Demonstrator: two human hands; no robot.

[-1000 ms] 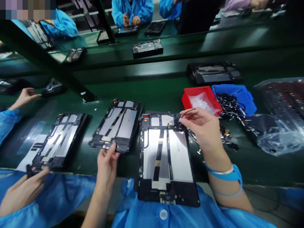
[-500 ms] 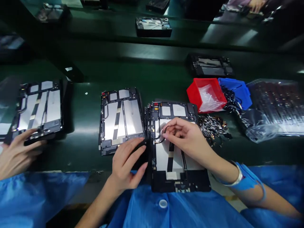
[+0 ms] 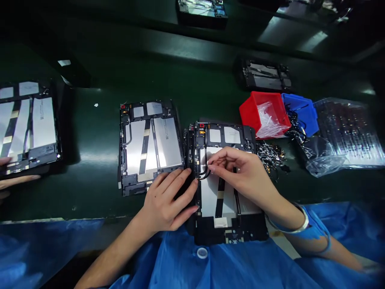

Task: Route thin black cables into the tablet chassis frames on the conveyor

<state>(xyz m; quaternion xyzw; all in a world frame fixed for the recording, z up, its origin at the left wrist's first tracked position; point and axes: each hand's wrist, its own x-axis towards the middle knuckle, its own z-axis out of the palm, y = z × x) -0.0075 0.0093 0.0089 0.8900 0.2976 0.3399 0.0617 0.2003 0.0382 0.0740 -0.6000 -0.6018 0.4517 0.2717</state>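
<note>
An opened tablet (image 3: 207,200) with a silvery battery plate lies in front of me, its lower end over the table's edge. My right hand (image 3: 240,170) hovers over its upper left part, thumb and fingertips pinched on a thin black cable (image 3: 207,175) that curves toward the board at the left side. My left hand (image 3: 171,198) has its fingers stretched out, the index fingertip at the tablet's left edge by the cable's end. Under that hand's other fingers is the lower right corner of a second opened tablet (image 3: 164,148).
Right of the tablets stand a red bin (image 3: 249,112) with clear plastic bits and a blue bin (image 3: 309,116) with black cables. A pile of small cables (image 3: 270,156) and clear plastic trays (image 3: 351,132) lie nearby. At left, a co-worker's hand (image 3: 18,182) touches another tablet (image 3: 42,120).
My left hand has moved right, its index finger reaching the front tablet's edge near the cable. My right hand keeps its pinch. The view has shifted; the co-worker's hand sits farther left.
</note>
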